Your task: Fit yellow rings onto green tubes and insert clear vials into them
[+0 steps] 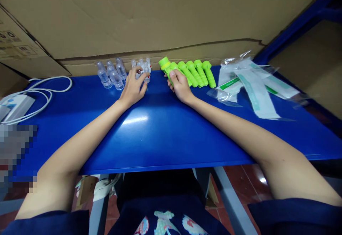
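Note:
My left hand reaches across the blue table to a small cluster of clear plastic caps, its fingers curled round one or two of them. My right hand grips the leftmost of several bright green plastic pieces lying side by side at the table's far edge. A second group of clear plastic vials stands left of my left hand.
Sealed clear-and-white pouches lie at the right. A white device with a looped white cable sits at the left edge. Brown cardboard boxes wall off the back. A blue frame rises at the right.

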Demonstrator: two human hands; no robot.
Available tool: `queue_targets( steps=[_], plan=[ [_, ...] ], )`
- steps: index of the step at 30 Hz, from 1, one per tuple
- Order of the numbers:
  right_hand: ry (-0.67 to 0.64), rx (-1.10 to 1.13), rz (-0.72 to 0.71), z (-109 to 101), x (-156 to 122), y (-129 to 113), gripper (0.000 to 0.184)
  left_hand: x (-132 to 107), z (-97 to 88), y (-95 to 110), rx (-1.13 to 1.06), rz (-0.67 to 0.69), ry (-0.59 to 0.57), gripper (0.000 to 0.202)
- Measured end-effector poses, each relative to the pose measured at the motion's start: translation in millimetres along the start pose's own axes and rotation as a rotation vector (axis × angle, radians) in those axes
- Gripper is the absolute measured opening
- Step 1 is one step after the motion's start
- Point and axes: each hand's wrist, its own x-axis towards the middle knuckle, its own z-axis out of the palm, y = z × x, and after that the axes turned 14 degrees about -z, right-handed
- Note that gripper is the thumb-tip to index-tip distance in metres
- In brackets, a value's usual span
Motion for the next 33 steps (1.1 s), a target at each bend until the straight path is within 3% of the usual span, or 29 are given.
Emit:
queue_targets(
  steps=[10, 17, 25, 33],
  plan=[
    [-0.006, -0.024, -0.007, -0.5, -1.0, -0.2, 0.073, 1.2, 0.4, -4.0, -0.008, -0.045, -0.193, 0.05],
    [-0.021, -0.016, 0.023, -0.5, -1.0, -5.5, 0.074, 2.3, -7.6, 7.6, 0.041, -0.135, -0.266, 0.054],
    [-0.016, -0.015, 0.04, 1.4, -0.6, -10.9, 0.078, 1.2, -8.7, 10.0, 0.044, -0.126, -0.221, 0.046],
    [-0.013, 0.011, 0.015, 1.6, -0.3, -12.8, 0.076, 1.3, -9.1, 7.5, -0.124, -0.134, -0.232, 0.028]
  ],
)
